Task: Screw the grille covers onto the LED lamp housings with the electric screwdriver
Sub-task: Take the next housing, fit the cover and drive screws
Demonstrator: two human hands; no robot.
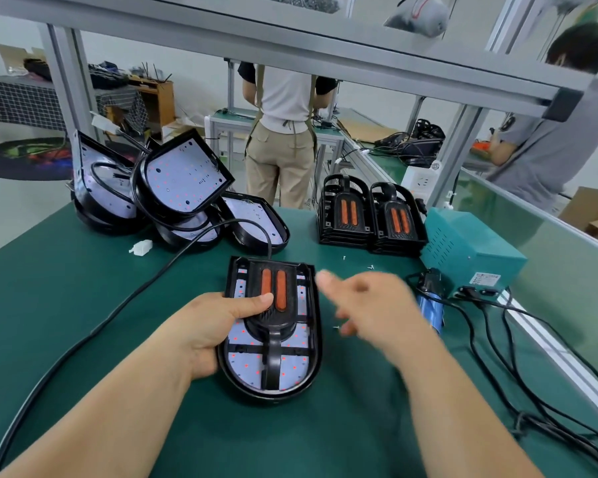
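head camera looks forward and down, near the green bench [83, 288].

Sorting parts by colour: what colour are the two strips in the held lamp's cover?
Orange strips in the black cover of the lamp; head view.

My left hand [211, 326] grips the left edge of the lamp housing [317, 357] on the green mat [83, 288], thumb [256, 301] pressed on the grille cover [273, 357] beside its 2 orange strips. My right hand [370, 305] hovers just right of the housing, blurred, fingers loosely spread; it seems to hold nothing. The blue electric screwdriver [430, 305] lies beyond it, against the teal power box [470, 250]. Behind stand 2 stacks of grille covers [346, 215]; at back left, a pile of open housings [183, 174]. A loose screw [336, 327] lies beside the housing.
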